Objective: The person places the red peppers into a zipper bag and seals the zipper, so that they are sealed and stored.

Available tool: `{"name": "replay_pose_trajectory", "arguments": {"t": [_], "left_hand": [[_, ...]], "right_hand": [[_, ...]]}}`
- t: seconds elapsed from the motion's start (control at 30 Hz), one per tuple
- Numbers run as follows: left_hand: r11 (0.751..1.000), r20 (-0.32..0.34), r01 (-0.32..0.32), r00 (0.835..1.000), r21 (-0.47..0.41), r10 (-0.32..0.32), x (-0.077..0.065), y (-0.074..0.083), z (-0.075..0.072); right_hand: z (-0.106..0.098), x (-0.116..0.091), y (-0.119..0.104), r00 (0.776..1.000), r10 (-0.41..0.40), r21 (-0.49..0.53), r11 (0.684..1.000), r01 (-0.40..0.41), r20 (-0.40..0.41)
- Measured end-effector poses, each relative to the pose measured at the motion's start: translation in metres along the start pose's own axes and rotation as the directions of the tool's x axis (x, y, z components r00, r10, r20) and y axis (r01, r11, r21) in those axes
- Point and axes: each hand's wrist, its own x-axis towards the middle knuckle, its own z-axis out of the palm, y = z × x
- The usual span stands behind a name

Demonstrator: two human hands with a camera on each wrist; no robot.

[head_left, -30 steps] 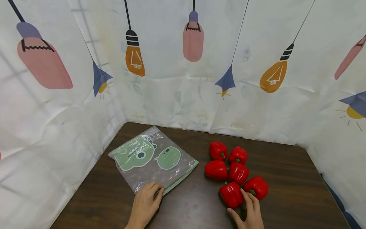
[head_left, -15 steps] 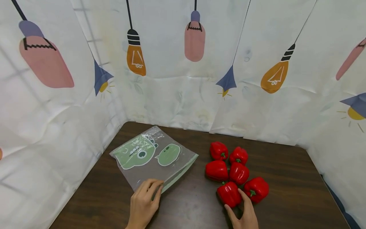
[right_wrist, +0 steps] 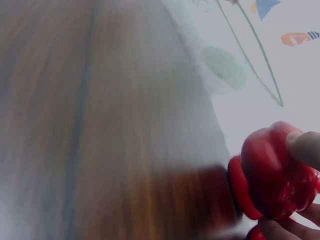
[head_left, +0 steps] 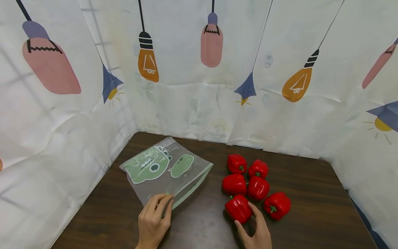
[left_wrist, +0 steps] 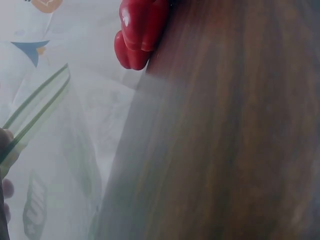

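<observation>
Red pepper point(head_left: 237, 209) is partly covered by right-hand fingers point(head_left: 256, 211).

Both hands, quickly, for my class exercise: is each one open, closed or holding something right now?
Left hand: holding the plastic bag by its green edge.
Right hand: holding a red pepper between thumb and fingers.

Left hand point(head_left: 152, 219): bare; we record slender fingers point(head_left: 151, 204), a smooth, rounded back and a narrow, uncovered wrist point(head_left: 147, 242).
Right hand point(head_left: 260, 233): likewise bare; we list a long, tapering forefinger point(head_left: 255, 211).
Right thumb point(right_wrist: 305, 149): blunt, rounded tip; we find it cropped at the edge of the right wrist view.
Left fingertips point(left_wrist: 7, 189): small, rounded, as we see them in the left wrist view; finer detail too dim to read.
</observation>
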Motion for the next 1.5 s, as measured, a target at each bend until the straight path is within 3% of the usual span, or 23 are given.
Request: {"name": "replay_pose_trajectory", "arguments": {"t": [0.2, 0.57, 0.73, 0.9, 1.0, 1.27, 1.5], "left_hand": [[1.0, -0.016, -0.01, 1.0, -0.003, 0.01, 0.001, 0.002, -0.001], [1.0, -0.006, -0.011, 1.0, 0.009, 0.011, 0.001, 0.003, 0.0], [1.0, -0.017, -0.016, 1.0, 0.009, 0.016, -0.001, 0.004, -0.001], [1.0, -0.05, -0.023, 0.999, -0.015, 0.022, -0.002, 0.004, 0.0], [1.0, -0.063, -0.01, 0.998, -0.028, 0.009, -0.002, 0.005, 0.001], [0.998, -0.067, 0.021, 0.997, -0.057, -0.025, -0.005, 0.003, 0.004], [0.995, -0.051, 0.013, 0.999, -0.095, -0.018, -0.005, 0.0, 0.004]], "right_hand": [[0.012, 0.004, -0.017, 0.998, -0.034, 0.077, 0.997, 0.03, 0.05], [0.029, 0.015, -0.051, 0.985, 0.011, 0.233, 0.971, -0.052, 0.174], [0.039, 0.018, -0.062, 0.973, -0.088, 0.289, 0.957, 0.023, 0.214], [0.052, 0.017, -0.065, 0.946, -0.223, 0.285, 0.946, 0.152, 0.236], [0.058, 0.017, -0.066, 0.932, -0.256, 0.286, 0.941, 0.18, 0.256], [0.069, 0.013, -0.065, 0.935, -0.207, 0.239, 0.961, 0.139, 0.289], [0.077, 0.009, -0.063, 0.938, -0.12, 0.294, 0.956, 0.02, 0.325]]}}
